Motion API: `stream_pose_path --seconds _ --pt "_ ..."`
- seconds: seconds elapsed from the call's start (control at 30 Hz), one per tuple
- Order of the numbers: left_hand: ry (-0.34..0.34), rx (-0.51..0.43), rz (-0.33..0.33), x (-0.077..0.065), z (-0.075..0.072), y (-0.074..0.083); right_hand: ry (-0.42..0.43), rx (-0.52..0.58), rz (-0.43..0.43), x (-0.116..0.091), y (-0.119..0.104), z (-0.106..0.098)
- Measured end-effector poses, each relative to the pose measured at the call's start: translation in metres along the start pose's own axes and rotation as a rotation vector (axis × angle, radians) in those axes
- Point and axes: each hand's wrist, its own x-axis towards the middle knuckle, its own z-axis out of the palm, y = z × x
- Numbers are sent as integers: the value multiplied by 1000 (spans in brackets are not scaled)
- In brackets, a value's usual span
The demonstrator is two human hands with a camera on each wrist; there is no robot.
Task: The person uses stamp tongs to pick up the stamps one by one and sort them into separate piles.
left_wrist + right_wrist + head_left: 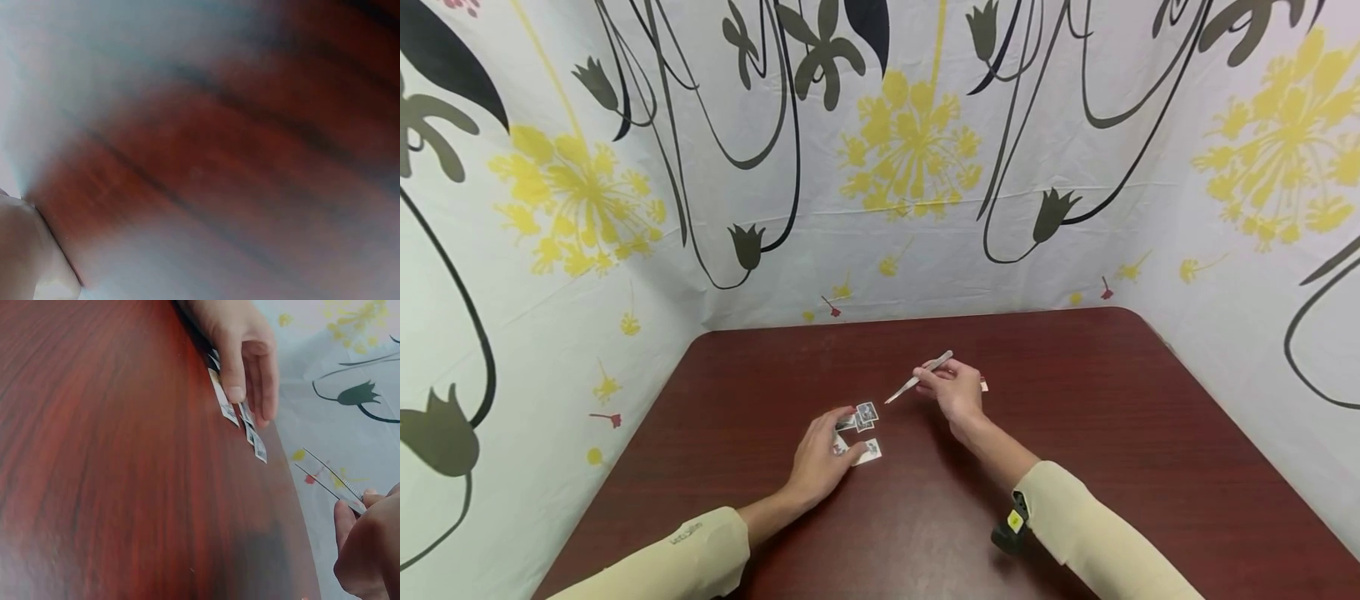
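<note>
Several small stamps (pixel 867 412) with white borders and grey pictures lie grouped on the table, some overlapping. My left hand (pixel 820 458) rests over the left part of this group, thumb at the lower stamp (pixel 871 452) and fingers at the upper ones, hiding some. To the right, my right hand (pixel 951 390) holds metal tweezers (pixel 917 379), whose tips point down and left towards the group. In the right wrist view, the two tips stand apart with nothing between them. The left wrist view is mostly blurred.
The dark red wooden table (pixel 1037 358) has rounded far corners. White flower-patterned cloth (pixel 925 275) surrounds its back and sides. A small pale and red piece (pixel 984 384) shows just past the right hand. The right wrist wears a dark strapped device (pixel 1011 529).
</note>
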Motion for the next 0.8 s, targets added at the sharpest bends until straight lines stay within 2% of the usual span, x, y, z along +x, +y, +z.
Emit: stream_pose_path --seconds 0.5,0.8 --pt "-7 9 -2 0 0 0 -14 18 51 -10 22 30" --pt "-16 10 4 1 0 0 9 -20 50 -10 32 37"
